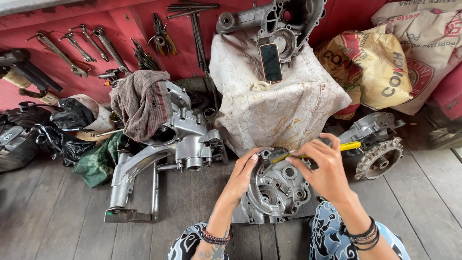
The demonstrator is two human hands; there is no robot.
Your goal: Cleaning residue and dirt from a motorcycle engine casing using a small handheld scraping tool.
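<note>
A grey metal engine cover [276, 190] stands on its edge on the wooden floor [57, 212], near the person, between the two knees in blue patterned trousers. The left hand [242, 177] is on the left side of this cover; its fingers are curved over the upper left rim and they grip it, so the hand is closed on the cover. The right hand [326, 166] is above the upper right part of the cover, and its fingers are pinched around a yellow-handled tool [315, 152], which lies across from right to left. The tip of the tool reaches the top rim of the cover, close to the left fingertips. The two hands are near each other but they do not touch. To the left of the cover lies a bigger silver engine casing [185, 137] with a striped cloth [142, 103] over its far part. Behind the hands, farther away, stands a block wrapped in white sheet [279, 110], and a phone [271, 62] leans on top of it. Wrenches [79, 45] hang on the red wall at the far left.
</note>
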